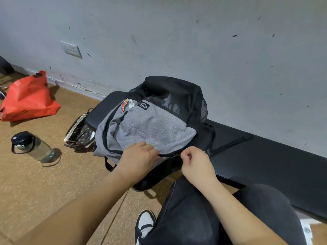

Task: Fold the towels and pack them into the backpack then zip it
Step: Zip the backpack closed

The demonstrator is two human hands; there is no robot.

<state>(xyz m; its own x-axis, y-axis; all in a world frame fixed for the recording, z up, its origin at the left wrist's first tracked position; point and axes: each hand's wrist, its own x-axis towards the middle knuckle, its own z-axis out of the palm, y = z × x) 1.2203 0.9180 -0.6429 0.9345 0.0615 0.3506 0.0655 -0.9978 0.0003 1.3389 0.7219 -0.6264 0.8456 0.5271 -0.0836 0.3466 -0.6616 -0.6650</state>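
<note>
Head view: grey-and-black backpack (152, 124) lies face up on the black mat (265, 156) against the wall. Its long axis runs from me to the wall, top end toward me, and its label reads upside down. My left hand (139, 156) grips the grey flap, fingers curled. My right hand (196, 161) pinches at the zipper (171, 154); the pull is too small to see.
</note>
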